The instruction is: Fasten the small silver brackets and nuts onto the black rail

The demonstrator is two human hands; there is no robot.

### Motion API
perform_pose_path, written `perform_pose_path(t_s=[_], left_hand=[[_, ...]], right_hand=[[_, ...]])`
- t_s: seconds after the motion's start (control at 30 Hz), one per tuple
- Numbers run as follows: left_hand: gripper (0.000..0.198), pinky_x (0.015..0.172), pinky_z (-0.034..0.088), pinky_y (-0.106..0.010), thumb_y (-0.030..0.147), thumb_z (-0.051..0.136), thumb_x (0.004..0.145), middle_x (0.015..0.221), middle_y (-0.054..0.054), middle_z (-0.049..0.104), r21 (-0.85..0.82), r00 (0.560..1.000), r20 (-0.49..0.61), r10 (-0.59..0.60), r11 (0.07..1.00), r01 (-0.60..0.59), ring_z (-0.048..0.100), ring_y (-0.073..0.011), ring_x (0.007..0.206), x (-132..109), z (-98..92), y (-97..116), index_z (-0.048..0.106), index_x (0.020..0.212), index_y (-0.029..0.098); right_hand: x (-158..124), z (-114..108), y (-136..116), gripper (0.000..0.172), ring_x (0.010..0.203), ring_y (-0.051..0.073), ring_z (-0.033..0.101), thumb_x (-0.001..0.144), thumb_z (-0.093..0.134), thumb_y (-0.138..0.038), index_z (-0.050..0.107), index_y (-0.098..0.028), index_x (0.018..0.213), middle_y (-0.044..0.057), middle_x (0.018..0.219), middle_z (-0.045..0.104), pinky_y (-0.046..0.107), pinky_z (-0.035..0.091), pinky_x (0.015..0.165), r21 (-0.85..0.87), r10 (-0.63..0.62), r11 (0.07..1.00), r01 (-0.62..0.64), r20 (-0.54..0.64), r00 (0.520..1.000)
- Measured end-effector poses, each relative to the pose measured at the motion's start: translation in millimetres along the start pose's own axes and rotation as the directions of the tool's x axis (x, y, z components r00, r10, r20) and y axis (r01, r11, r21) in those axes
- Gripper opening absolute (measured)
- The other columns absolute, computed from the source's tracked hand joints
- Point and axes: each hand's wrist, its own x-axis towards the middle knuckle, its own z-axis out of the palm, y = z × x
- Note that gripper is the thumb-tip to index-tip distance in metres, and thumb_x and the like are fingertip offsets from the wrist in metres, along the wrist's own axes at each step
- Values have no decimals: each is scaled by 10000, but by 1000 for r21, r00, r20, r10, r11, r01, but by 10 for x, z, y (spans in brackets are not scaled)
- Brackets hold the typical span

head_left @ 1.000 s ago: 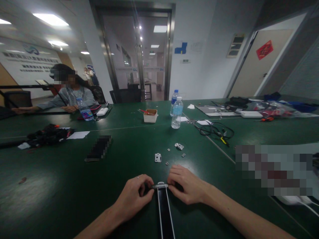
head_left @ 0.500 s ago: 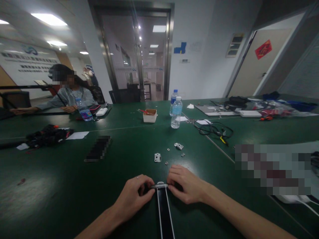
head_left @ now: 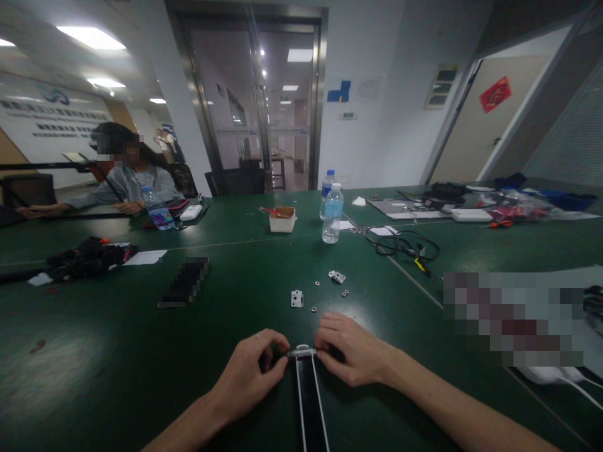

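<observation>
A long dark strip (head_left: pixel 311 402) with white edges runs from the bottom of the view up to a small metal rod (head_left: pixel 303 353) lying across its far end. My left hand (head_left: pixel 254 370) pinches the rod's left end between thumb and fingers. At the opposite end, my right hand (head_left: pixel 346 351) is closed on the rod with thumb and fingertips. Beyond my hands lie a white metal bracket (head_left: pixel 296 299), another bracket piece (head_left: pixel 336 277) and several small rings (head_left: pixel 314 309).
On the green table (head_left: pixel 226 326) are a phone (head_left: pixel 184 282), a small box (head_left: pixel 282 220), a water bottle (head_left: pixel 332 216), black cables (head_left: pixel 400 245) and a dark bundle (head_left: pixel 89 257). A person (head_left: pixel 132 169) sits at the far left.
The view has shifted very slightly. My left hand has moved a little left along the rod's end; my right hand keeps its place.
</observation>
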Motion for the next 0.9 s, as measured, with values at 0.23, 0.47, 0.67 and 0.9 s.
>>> perform_pose_path(t_s=[0.23, 0.47, 0.67, 0.9], left_hand=[[152, 604, 437, -238, 237, 560, 839, 823, 5, 645, 7, 1000, -2, -9, 1000, 9, 540, -142, 625, 11, -2, -3, 660, 947, 200], [162, 612, 434, -238, 255, 555, 852, 836, 10, 653, 4, 1000, 5, -14, 1000, 14, 546, -147, 647, 23, 4, -26, 665, 963, 214], [192, 610, 446, -253, 286, 542, 856, 883, -9, 652, 1, 999, 35, -21, 1000, 21, 563, -160, 674, 14, -15, -25, 649, 993, 204], [342, 625, 472, -289, 385, 471, 900, 965, -41, 625, 24, 992, -14, -123, 992, 123, 580, -201, 761, 193, -187, -53, 572, 1157, 182]], right_hand=[[10, -13, -7, 64, 746, 158, 460, 828, 479, -193, 522, -174, 785, 26, 774, 546, 303, 334, 688, 4, 3, 1000, -3, 4, 1000], [8, 4, -8, 55, 752, 157, 470, 824, 484, -192, 527, -174, 795, 23, 784, 551, 303, 334, 687, -2, -1, 1000, 1, -2, 1000], [5, -60, 54, 83, 747, 159, 471, 829, 517, -238, 545, -175, 783, 15, 767, 552, 307, 343, 693, -42, 25, 999, -26, -31, 999], [-58, -119, 640, 145, 872, 207, 507, 895, 448, -198, 584, -165, 934, 82, 930, 598, 358, 392, 793, -94, 327, 911, -402, -432, 841]])
